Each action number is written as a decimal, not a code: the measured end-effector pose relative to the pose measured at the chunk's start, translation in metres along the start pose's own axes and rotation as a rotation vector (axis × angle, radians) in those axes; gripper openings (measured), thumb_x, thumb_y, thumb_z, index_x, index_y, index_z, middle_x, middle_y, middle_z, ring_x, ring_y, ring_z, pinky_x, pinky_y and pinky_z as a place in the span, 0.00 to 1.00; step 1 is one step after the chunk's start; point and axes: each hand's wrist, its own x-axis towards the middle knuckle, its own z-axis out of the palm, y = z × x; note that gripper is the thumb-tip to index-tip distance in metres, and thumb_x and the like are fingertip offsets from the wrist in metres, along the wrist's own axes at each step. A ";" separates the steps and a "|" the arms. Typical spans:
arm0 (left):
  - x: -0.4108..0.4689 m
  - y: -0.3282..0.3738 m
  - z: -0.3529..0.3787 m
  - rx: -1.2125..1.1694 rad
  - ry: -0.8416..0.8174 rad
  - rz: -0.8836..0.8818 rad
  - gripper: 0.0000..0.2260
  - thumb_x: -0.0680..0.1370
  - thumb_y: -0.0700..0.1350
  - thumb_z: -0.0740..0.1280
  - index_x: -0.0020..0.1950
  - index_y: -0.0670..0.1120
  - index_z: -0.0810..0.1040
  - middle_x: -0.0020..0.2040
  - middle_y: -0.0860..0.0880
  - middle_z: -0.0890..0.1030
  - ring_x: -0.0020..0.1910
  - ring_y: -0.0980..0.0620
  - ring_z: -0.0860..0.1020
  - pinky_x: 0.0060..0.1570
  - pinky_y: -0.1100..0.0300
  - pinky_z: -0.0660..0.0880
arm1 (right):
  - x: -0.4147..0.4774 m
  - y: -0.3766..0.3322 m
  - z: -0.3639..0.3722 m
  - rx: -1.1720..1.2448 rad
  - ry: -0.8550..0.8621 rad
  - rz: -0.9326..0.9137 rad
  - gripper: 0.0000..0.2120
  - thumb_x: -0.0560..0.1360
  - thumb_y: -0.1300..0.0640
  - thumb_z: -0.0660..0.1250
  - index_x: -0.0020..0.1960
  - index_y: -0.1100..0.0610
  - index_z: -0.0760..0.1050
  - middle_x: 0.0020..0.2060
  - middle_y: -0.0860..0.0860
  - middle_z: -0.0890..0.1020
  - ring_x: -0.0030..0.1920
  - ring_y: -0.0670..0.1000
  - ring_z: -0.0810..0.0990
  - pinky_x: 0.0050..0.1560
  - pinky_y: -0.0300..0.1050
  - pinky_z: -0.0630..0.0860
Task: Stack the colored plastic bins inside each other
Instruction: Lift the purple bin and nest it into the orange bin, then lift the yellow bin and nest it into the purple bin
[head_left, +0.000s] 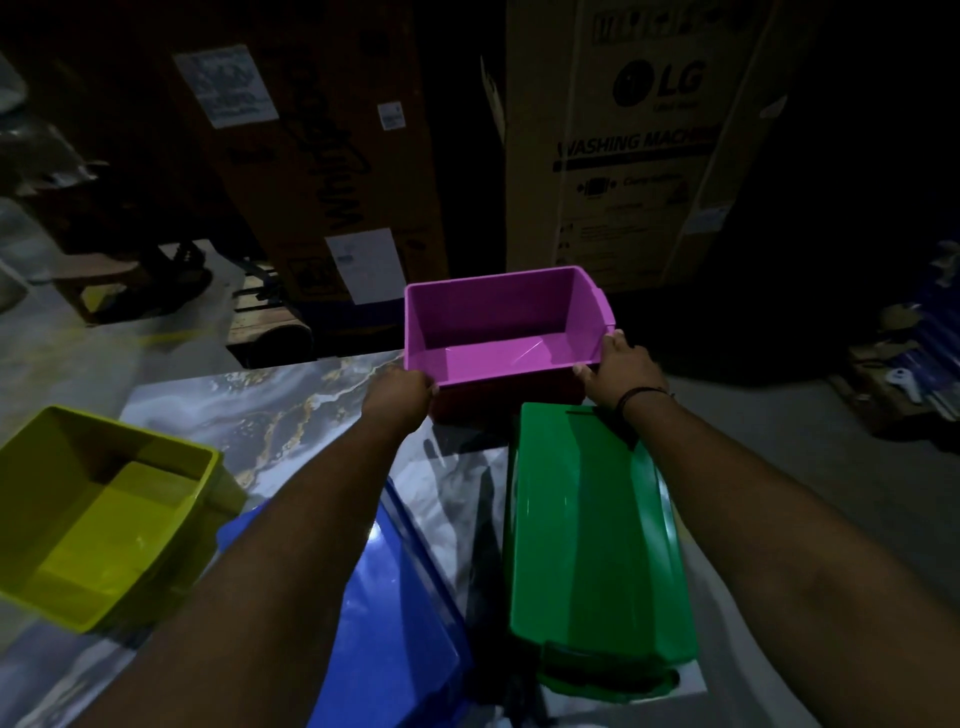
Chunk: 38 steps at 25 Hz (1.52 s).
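Note:
A purple bin (498, 322) sits open side up at the far edge of the marble table (249, 410), nested in a dark red bin (498, 402) whose front wall shows beneath it. My left hand (397, 397) grips the purple bin's front left corner. My right hand (618, 371) grips its front right corner. A green bin (587, 525) lies upside down just in front. A blue bin (384, 613) lies overturned under my left forearm. A yellow bin (98, 514) stands open at the left.
Tall cardboard appliance boxes (639, 140) stand right behind the table. A wooden pallet (265, 317) and clutter lie on the floor at the left. More items lie on the floor at the far right (904, 374). The room is dim.

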 end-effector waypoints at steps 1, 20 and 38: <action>-0.003 -0.001 -0.003 0.032 0.009 0.031 0.13 0.84 0.50 0.61 0.62 0.50 0.83 0.61 0.41 0.82 0.59 0.39 0.80 0.60 0.46 0.76 | -0.003 -0.003 -0.003 -0.018 -0.046 0.015 0.38 0.77 0.37 0.61 0.79 0.56 0.55 0.79 0.57 0.58 0.74 0.67 0.63 0.71 0.67 0.66; -0.163 -0.180 -0.001 -0.158 0.495 -0.205 0.10 0.78 0.51 0.67 0.55 0.51 0.85 0.59 0.48 0.85 0.59 0.41 0.81 0.58 0.48 0.75 | -0.164 -0.249 0.091 0.232 0.259 -0.656 0.17 0.75 0.51 0.67 0.61 0.55 0.79 0.61 0.54 0.79 0.63 0.59 0.73 0.61 0.56 0.71; -0.148 -0.243 -0.057 -0.463 0.248 -0.530 0.16 0.77 0.55 0.71 0.48 0.42 0.81 0.50 0.41 0.84 0.51 0.38 0.82 0.41 0.53 0.73 | -0.243 -0.429 0.110 0.649 -0.241 -0.444 0.27 0.75 0.50 0.70 0.70 0.56 0.66 0.58 0.58 0.81 0.54 0.60 0.81 0.47 0.50 0.76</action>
